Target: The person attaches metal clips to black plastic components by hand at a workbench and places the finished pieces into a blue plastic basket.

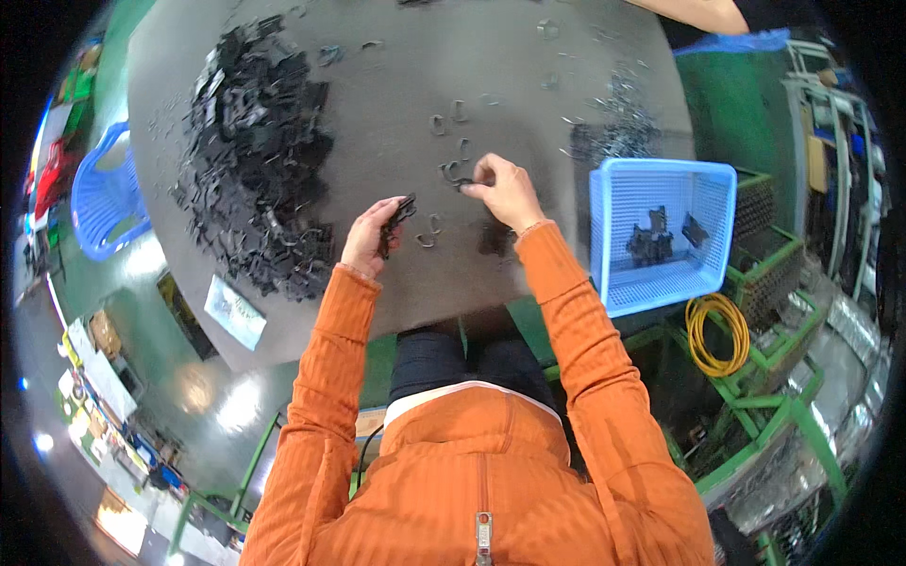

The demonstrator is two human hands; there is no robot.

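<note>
My left hand (368, 238) is closed around a black plastic clip (397, 215) at the worktop's (396, 57) six o'clock edge; my right hand (505, 189) pinches a small metal ring (457, 175) just beside. Both look light, stiff and slippery, so I'd grip them by their edges.

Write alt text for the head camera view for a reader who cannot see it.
A person in orange sleeves sits at a dark grey table: the left hand holds a small black part, while the right hand pinches a metal clip among others lying loose. A heap of black parts lies to the left, and a blue basket with a few pieces stands to the right.
</note>
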